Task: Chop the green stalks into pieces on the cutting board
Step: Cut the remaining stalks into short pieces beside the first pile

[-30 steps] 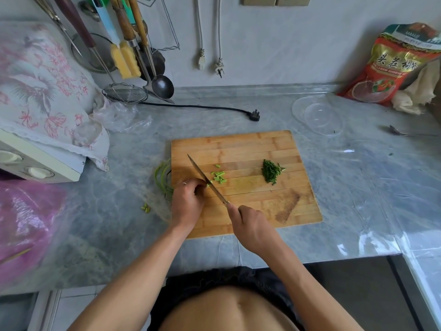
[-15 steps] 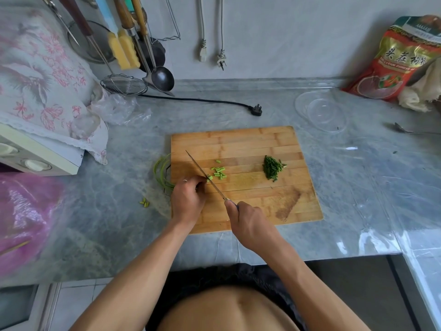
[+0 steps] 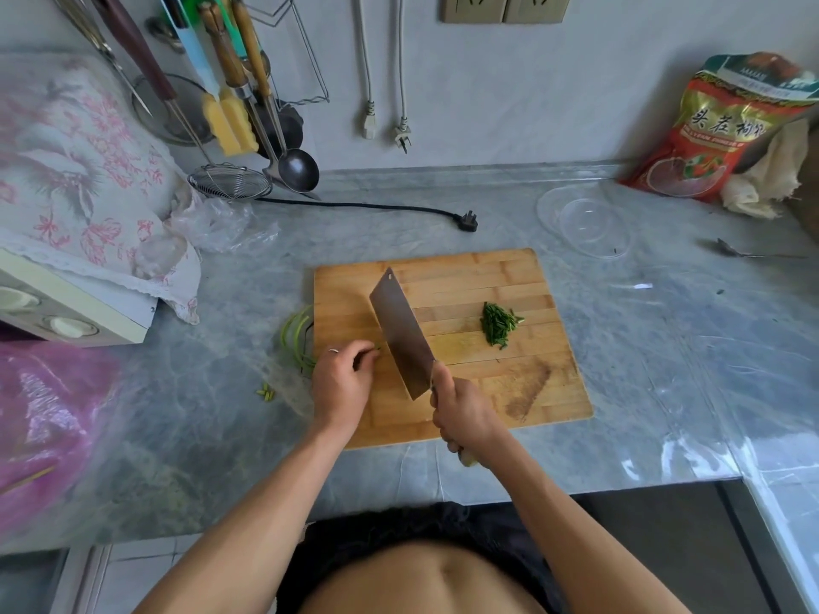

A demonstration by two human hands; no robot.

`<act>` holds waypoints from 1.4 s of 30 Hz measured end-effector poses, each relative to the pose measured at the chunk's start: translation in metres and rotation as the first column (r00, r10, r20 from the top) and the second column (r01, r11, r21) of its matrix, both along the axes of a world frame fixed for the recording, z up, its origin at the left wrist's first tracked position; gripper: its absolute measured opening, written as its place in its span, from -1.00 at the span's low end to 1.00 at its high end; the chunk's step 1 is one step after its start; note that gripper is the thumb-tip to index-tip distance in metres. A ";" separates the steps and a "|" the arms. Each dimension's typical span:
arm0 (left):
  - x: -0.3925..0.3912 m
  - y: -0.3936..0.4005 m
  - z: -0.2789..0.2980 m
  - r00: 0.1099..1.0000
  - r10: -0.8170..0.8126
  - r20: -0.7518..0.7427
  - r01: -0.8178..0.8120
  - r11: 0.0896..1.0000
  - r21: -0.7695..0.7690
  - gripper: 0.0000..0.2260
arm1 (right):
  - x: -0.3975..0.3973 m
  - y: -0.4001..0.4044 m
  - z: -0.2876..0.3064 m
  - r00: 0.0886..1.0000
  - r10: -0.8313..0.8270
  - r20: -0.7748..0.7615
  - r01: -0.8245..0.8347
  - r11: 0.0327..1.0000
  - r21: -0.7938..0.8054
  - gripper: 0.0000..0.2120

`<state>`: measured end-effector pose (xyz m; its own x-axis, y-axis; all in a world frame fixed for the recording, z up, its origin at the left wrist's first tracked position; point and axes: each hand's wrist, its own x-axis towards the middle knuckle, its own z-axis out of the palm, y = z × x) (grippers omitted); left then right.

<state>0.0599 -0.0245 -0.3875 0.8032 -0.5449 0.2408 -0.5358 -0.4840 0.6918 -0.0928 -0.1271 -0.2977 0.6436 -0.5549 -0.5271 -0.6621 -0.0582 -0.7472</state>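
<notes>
Looking down, head view: a person stands at a grey marble table [image 3: 664, 370] with a wooden cutting board [image 3: 509, 392] in front of them.
Right hand: the right hand [image 3: 465, 412] has its grip wrapped tight round the handle of a cleaver [image 3: 401, 334], thumb lying up along the heel of the blade.
Cleaver: its broad flat face is turned up towards the camera and tilted, the tip pointing away to the far left of the board; whether the edge touches the wood cannot be told.
Left hand: the left hand [image 3: 343, 378] sits at the board's left edge, just beside the blade, fingers curled in with the tips pinching the end of the green stalks [image 3: 296, 336]; a ring shows on one finger.
Green stalks: they curve off the board's left side onto the table, mostly hidden under the hand.
Chopped pile: a small heap of cut greens [image 3: 500, 324] lies right of the blade, apart from it.
Stray bits: a few cut pieces [image 3: 266, 393] lie on the table left of the board.
Further back: a clear bowl [image 3: 594, 228], a red bag [image 3: 727, 130], hanging utensils [image 3: 239, 90].
</notes>
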 end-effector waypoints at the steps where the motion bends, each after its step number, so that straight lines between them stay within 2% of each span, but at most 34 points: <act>1: 0.002 0.001 -0.001 1.000 -0.023 0.012 0.023 1.000 0.008 -0.92 | 0.000 -0.001 0.001 1.000 0.016 -0.006 -0.016 1.000 -0.006 -0.40; 6: 0.011 0.007 -0.001 0.985 -0.146 0.096 0.138 0.987 0.081 -0.90 | 0.004 0.000 0.002 0.985 0.161 -0.063 -0.170 0.967 -0.187 -0.37; 11: 0.009 0.013 0.000 0.987 -0.126 0.099 0.119 0.990 0.075 -0.85 | -0.003 0.005 0.001 0.979 0.200 -0.045 -0.204 0.925 -0.319 -0.48; 18: 0.002 0.006 0.003 0.998 -0.065 0.015 0.064 0.997 0.039 -0.86 | -0.014 0.011 0.011 0.970 0.235 -0.056 -0.241 0.927 -0.285 -0.52; 22: 0.002 0.000 0.004 0.999 -0.042 -0.014 0.042 0.999 0.021 -0.89 | -0.013 0.011 0.015 0.964 0.239 -0.113 -0.262 0.924 -0.280 -0.53; 25: 0.002 -0.003 0.001 0.998 -0.042 -0.038 0.042 0.999 0.005 -0.92 | -0.011 0.012 0.021 0.969 0.244 -0.044 -0.247 0.931 -0.269 -0.61; 28: 0.002 -0.003 0.001 0.999 -0.048 -0.018 0.048 0.999 0.012 -0.93 | -0.009 0.008 0.021 0.983 0.179 -0.036 -0.182 0.949 -0.257 -0.60; 30: 0.004 -0.002 -0.002 0.998 -0.064 0.009 0.063 0.998 0.017 -0.94 | -0.007 0.004 0.018 0.980 0.186 -0.068 -0.198 0.947 -0.255 -0.59; 34: 0.007 0.002 -0.004 0.995 -0.101 0.022 0.101 0.995 -0.007 -0.93 | -0.004 -0.003 0.009 0.967 0.196 -0.162 -0.234 0.933 -0.273 -0.43; 40: 0.012 0.016 -0.004 0.990 -0.132 0.058 0.133 0.991 -0.023 -0.92 | -0.005 -0.003 0.012 0.969 0.235 -0.078 -0.247 0.933 -0.261 -0.53; 42: 0.012 0.019 -0.004 0.990 -0.132 0.057 0.133 0.991 -0.032 -0.92 | -0.003 -0.001 0.011 0.971 0.230 -0.073 -0.241 0.936 -0.258 -0.50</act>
